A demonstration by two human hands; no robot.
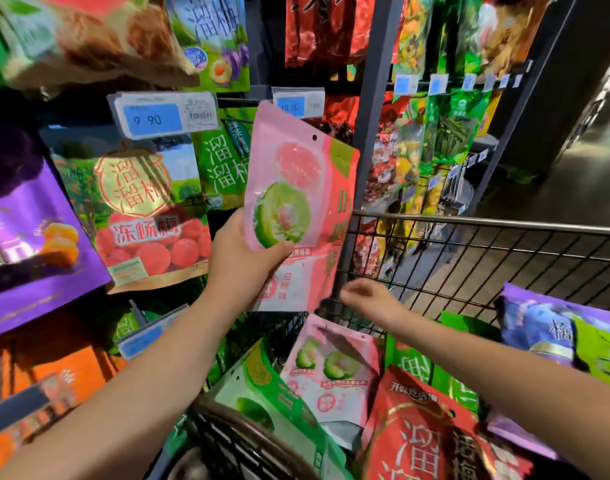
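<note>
One pink plum pouch (289,202), likely light and slick: my left hand (244,261) grips its lower edge; my right hand (369,299) hovers slack, empty.

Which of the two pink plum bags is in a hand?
The upright pink bag before the shelf, gripped low down by the left hand; the other pink bag lies in the cart.

Left hand (243,261) grips pink pouch (296,202) upright above cart (487,244); right hand (369,299) blurred.
</note>
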